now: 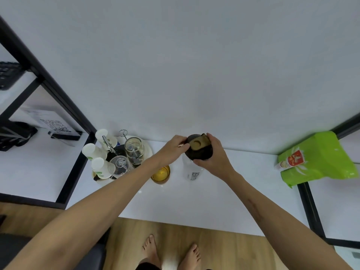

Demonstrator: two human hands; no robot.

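Note:
A white bottle (191, 172) with dark lettering stands upright on the white table (243, 191) near the wall. It carries a dark round lid (196, 152) with a brownish flip tab. My right hand (213, 154) grips the lid from the right side, fingers curled over its top and thumb under its edge. My left hand (174, 146) reaches in from the left and pinches the lid's left rim with its fingertips. A small glass of yellow liquid (160, 174) stands just left of the bottle, partly under my left forearm.
A round tray (150, 151) at the left holds upturned glasses (134, 150) and white paper cups (99, 165). A green bag (315, 160) lies at the table's right end. Black shelf frames stand on both sides. My bare feet are on the wooden floor below.

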